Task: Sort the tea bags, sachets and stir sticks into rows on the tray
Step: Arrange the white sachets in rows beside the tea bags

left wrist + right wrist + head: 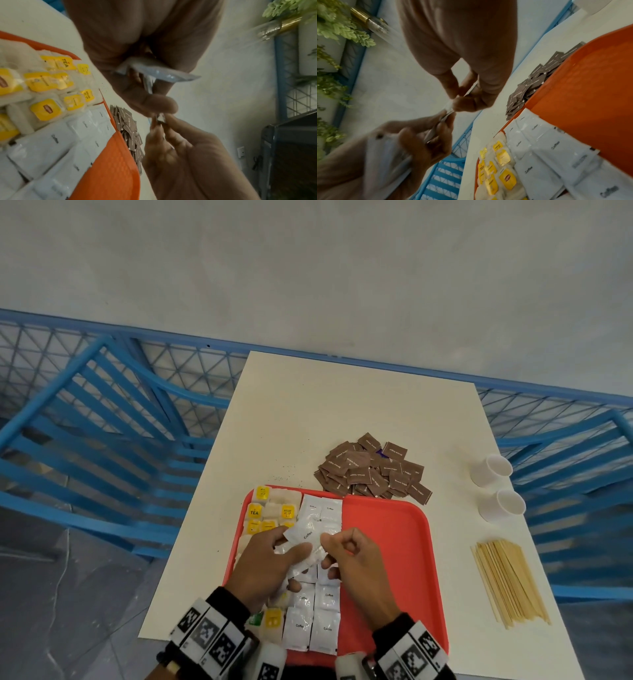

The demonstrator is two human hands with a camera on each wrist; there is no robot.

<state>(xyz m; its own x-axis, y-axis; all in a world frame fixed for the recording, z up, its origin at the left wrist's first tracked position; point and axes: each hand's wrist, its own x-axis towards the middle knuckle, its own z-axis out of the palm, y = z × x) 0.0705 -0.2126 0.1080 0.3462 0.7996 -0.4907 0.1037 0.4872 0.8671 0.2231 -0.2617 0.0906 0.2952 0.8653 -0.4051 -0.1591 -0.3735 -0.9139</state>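
Observation:
A red tray [387, 559] lies at the near edge of the white table. Tea bags [262, 513] with yellow tags fill its left column. White coffee sachets [317, 628] lie in rows beside them. Both hands hover over the tray's middle. My left hand [291, 546] grips a small bundle of white coffee sachets [303, 534]. My right hand [329, 546] pinches the edge of one sachet in that bundle. The left wrist view shows the gripped sachets [159, 73] under curled fingers. In the right wrist view, thumb and forefinger [462, 102] pinch a sachet edge.
A heap of brown sugar sachets [373, 470] lies just beyond the tray's far edge. Wooden stir sticks [510, 580] lie in a bundle at the right. Two white paper cups [493, 474] lie on their sides behind them. Blue chairs [102, 422] flank the table.

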